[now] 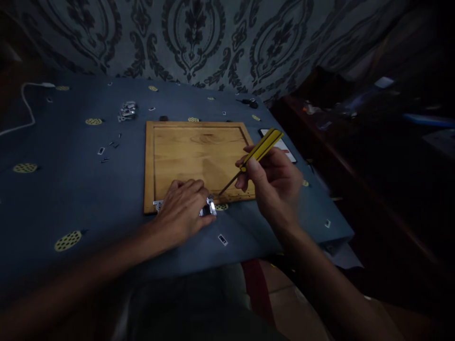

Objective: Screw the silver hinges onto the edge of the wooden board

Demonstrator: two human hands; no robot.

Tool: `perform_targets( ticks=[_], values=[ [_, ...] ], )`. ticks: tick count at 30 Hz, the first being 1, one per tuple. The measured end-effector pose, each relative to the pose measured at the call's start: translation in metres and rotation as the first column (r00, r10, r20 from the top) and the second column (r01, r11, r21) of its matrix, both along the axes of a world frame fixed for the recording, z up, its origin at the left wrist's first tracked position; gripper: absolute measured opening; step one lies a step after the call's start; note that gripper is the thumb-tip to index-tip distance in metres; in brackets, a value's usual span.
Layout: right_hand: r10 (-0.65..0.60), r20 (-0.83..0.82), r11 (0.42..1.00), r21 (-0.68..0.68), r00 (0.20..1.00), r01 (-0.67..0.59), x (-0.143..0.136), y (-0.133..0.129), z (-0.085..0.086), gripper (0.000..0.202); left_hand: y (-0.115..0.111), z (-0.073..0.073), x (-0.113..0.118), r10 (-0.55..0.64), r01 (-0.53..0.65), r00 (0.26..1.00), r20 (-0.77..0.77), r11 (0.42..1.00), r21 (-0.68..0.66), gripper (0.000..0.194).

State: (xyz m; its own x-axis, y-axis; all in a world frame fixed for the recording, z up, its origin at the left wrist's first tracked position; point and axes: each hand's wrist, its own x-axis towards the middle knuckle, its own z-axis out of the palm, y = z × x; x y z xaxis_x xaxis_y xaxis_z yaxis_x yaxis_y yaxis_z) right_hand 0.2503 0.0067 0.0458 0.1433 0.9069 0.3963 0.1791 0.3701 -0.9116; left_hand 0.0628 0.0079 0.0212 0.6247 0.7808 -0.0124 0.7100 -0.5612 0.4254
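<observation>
A framed wooden panel (199,161), like a cabinet door, lies flat on the table. My left hand (185,203) rests over its near edge, with fingers and thumb closed round a shiny metal hinge (211,206) there. Part of the hinge is hidden under the fingers. A second metal piece (158,204) shows just left of the hand, at the panel's near left corner. In my right hand (273,182) is a screwdriver (263,149) with a yellow and black handle. Its shaft slants down to the left, the tip close to the hinge; whether it touches the wood I cannot tell.
Several metal hinges (128,111) lie piled on the blue patterned tablecloth (71,199), with several small screws (113,144) nearer. A phone (287,150) lies right of the panel. A white cable (26,102) runs along the left, and a dark key-like object (249,103) lies at the back.
</observation>
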Motion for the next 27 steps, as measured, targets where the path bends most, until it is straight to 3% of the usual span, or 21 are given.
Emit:
perform_targets(
  ticks=[12,27],
  values=[
    [0.031,-0.041,0.998,-0.053,0.999,-0.033,-0.007,0.001,-0.019,0.030,0.000,0.000,0.000,-0.008,0.008,1.000,0.019,1.000,0.011,0.028],
    [0.040,-0.027,0.996,-0.073,0.999,-0.042,-0.009,0.001,-0.023,0.033,-0.002,-0.003,-0.002,-0.018,0.015,0.999,0.050,0.998,0.058,0.028]
  ],
)
